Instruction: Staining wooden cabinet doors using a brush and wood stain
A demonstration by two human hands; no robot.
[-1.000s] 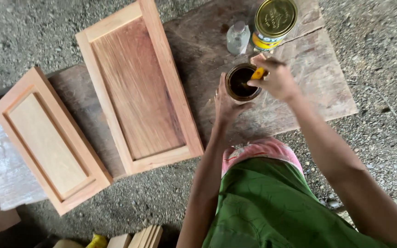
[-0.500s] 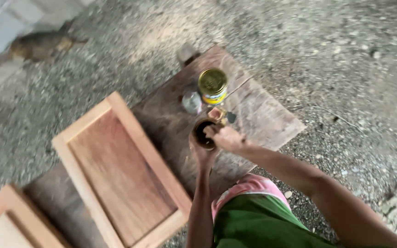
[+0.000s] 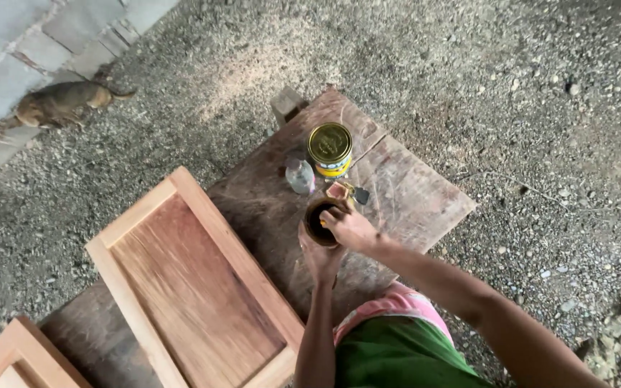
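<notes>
My left hand [image 3: 319, 256] grips a small round cup of dark liquid [image 3: 320, 223] from below, on a worn wooden bench [image 3: 411, 194]. Over the cup's rim, my right hand [image 3: 351, 229] holds a small brush with an orange handle [image 3: 327, 213] dipped in the liquid. Just behind the cup stand a yellow-lidded tin can [image 3: 330, 147] and a small clear bottle [image 3: 300, 175]. A small reddish piece [image 3: 338, 191] and a dark scrap [image 3: 361, 195] lie beside them.
A framed wooden door panel [image 3: 188, 284] lies across the bench to the left, a second panel [image 3: 16, 359] at the bottom left corner. A cat [image 3: 62, 103] sits by a block wall [image 3: 23, 50]. Gravel ground surrounds the bench.
The view has swung up and left, so the bench and panels sit lower and the cat and wall appear. Both hands stay on the cup and brush.
</notes>
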